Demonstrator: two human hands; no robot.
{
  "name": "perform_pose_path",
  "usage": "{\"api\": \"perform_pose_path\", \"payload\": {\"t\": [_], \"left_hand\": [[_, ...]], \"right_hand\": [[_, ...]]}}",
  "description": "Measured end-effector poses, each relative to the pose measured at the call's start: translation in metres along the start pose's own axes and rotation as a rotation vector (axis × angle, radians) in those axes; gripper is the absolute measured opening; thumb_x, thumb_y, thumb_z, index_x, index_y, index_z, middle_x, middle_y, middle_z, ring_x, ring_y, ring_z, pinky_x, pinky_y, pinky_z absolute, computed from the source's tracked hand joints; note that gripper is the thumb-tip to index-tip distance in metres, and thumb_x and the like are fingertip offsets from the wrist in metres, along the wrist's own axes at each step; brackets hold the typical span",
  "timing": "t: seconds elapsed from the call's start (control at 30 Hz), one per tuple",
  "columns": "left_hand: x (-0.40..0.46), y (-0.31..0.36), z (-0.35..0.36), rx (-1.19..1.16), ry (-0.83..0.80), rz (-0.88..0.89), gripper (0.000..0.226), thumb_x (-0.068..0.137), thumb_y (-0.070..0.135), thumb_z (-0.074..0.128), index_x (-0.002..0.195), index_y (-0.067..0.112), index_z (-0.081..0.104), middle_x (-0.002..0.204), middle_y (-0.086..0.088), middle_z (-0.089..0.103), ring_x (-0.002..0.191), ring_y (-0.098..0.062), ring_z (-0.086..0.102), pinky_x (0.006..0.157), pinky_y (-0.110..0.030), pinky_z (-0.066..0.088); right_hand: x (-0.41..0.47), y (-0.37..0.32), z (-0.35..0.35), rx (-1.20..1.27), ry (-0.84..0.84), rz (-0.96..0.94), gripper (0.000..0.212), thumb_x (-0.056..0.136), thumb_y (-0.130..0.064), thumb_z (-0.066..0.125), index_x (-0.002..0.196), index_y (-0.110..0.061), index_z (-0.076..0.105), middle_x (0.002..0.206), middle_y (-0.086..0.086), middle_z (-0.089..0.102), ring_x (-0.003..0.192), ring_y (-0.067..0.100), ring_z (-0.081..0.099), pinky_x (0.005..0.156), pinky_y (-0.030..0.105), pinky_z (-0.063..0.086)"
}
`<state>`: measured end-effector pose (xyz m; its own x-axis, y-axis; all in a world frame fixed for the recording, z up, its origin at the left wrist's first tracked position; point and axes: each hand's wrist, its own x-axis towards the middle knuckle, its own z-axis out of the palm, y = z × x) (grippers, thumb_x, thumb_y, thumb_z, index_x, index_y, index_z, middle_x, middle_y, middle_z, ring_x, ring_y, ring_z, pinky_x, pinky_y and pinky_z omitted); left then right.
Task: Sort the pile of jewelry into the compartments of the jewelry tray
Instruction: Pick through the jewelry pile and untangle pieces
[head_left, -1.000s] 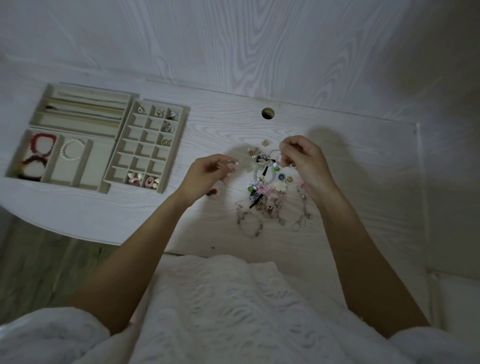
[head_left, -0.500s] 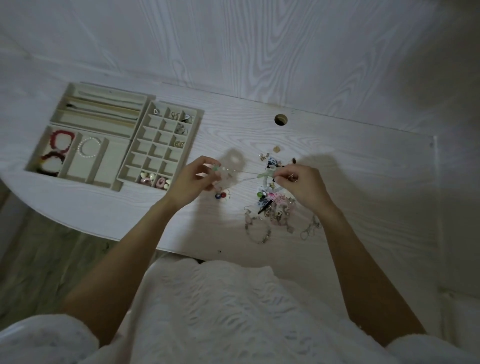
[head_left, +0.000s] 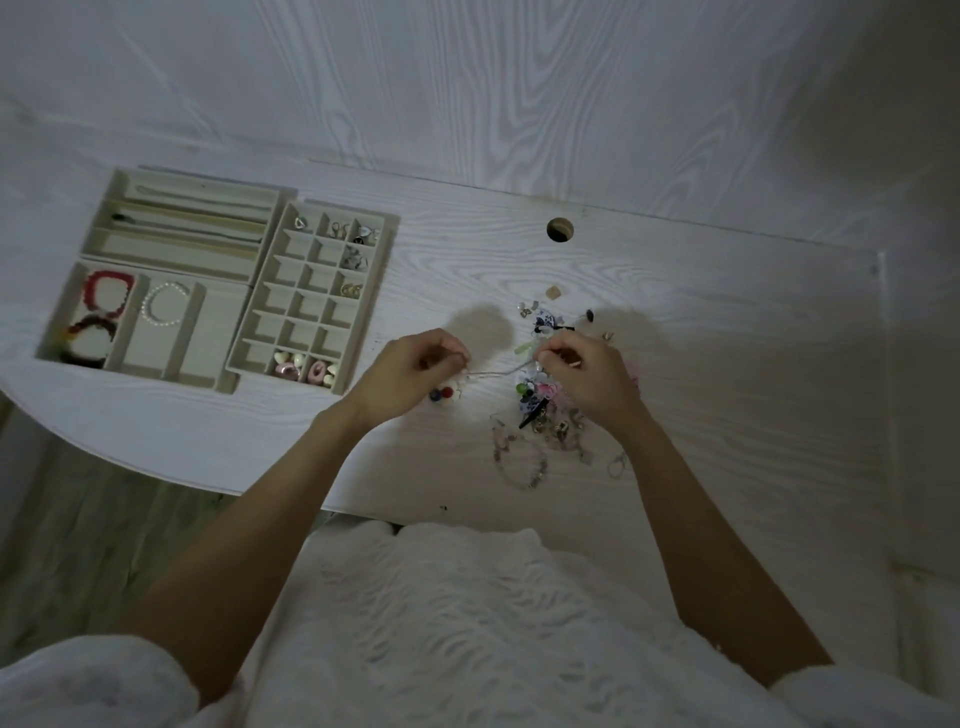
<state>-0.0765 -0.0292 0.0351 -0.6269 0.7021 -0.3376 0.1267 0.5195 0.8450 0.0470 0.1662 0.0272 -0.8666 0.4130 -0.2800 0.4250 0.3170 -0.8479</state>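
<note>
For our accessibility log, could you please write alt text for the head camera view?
Two hands, the left hand and right hand, pinch a thin chain stretched between them above a jewelry pile on a white desk. A partly filled jewelry tray sits to the left.

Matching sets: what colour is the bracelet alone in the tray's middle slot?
White, pearl-like bracelet; head view.
</note>
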Motion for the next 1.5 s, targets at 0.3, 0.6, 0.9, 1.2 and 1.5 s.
{"api": "perform_pose_path", "payload": {"t": [0.3, 0.6, 0.9, 1.2, 1.5], "left_hand": [[0.008, 0.0, 0.011, 0.143, -0.291, 0.088, 0.005, 0.093, 0.013, 0.058, 0.096, 0.012, 0.062, 0.088, 0.005, 0.071, 0.078, 0.002, 0.061, 0.066, -0.009, 0.039], [0.004, -0.014, -0.001, 0.262, -0.22, 0.038, 0.006, 0.089, 0.018, 0.061, 0.089, 0.024, 0.065, 0.082, 0.008, 0.067, 0.073, -0.006, 0.057, 0.069, -0.019, 0.04], [-0.007, 0.002, 0.006, -0.225, -0.192, -0.075, 0.012, 0.095, 0.013, 0.055, 0.092, 0.007, 0.064, 0.077, 0.01, 0.062, 0.074, -0.003, 0.055, 0.069, -0.016, 0.046], [-0.006, -0.001, 0.008, 0.007, -0.15, -0.101, 0.009, 0.087, 0.018, 0.066, 0.09, 0.024, 0.071, 0.091, 0.011, 0.07, 0.084, -0.001, 0.062, 0.079, -0.016, 0.046], [-0.004, 0.007, 0.008, 0.035, -0.156, -0.03, 0.016, 0.093, 0.02, 0.058, 0.082, 0.029, 0.064, 0.083, 0.014, 0.064, 0.08, -0.016, 0.059, 0.076, -0.021, 0.044]], "right_hand": [[0.006, -0.017, 0.021, 0.531, -0.042, 0.109, 0.017, 0.1, -0.006, 0.038, 0.088, -0.008, 0.05, 0.092, 0.017, 0.065, 0.075, 0.023, 0.066, 0.063, 0.024, 0.054], [0.005, -0.013, 0.01, 0.394, 0.052, 0.035, 0.013, 0.099, -0.008, 0.043, 0.092, -0.009, 0.054, 0.087, 0.006, 0.068, 0.072, 0.016, 0.067, 0.063, 0.024, 0.053], [0.003, -0.037, 0.012, 0.631, -0.075, 0.06, 0.019, 0.103, -0.011, 0.03, 0.089, -0.01, 0.042, 0.084, 0.017, 0.064, 0.069, 0.022, 0.067, 0.062, 0.027, 0.054], [0.005, -0.037, 0.014, 0.573, -0.06, -0.037, 0.022, 0.103, -0.008, 0.027, 0.086, -0.012, 0.041, 0.078, 0.013, 0.06, 0.064, 0.02, 0.059, 0.062, 0.028, 0.049], [0.0, -0.047, 0.009, 0.592, -0.103, -0.071, 0.019, 0.101, -0.005, 0.032, 0.085, -0.009, 0.043, 0.077, 0.014, 0.059, 0.065, 0.02, 0.058, 0.064, 0.03, 0.049]]}}
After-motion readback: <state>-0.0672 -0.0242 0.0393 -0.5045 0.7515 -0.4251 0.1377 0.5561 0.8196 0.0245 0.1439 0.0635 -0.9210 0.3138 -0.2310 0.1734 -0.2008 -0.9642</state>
